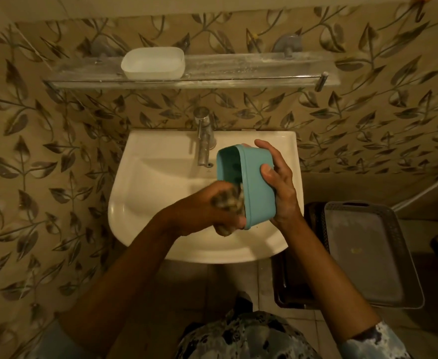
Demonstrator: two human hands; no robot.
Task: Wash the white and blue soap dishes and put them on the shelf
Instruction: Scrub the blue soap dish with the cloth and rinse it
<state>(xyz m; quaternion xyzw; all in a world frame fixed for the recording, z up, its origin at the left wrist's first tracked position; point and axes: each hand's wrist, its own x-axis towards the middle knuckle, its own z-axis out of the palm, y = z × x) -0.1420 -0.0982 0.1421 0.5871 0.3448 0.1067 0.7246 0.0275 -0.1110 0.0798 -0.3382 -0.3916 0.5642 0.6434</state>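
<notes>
R hand (277, 187) gripped the teal rectangular plastic soap dish (249, 182) on its side, thumb on the base, over the white ceramic basin (161, 177). L hand (212, 208) was closed on a blurred scrub pad (228, 200) at the dish's opening. White rectangular plastic soap dish (152, 62) sat on the glass wall shelf (238, 71), well above both hands.

we see two bare forearms reaching out from short sleeves. the right sleeve (373, 340) is pale blue with dark and white mottled blotches, and the same patterned cloth covers the torso (246, 338). the left sleeve (55, 340) looks plain, pale blue. we see no rings, watch or gloves.
</notes>
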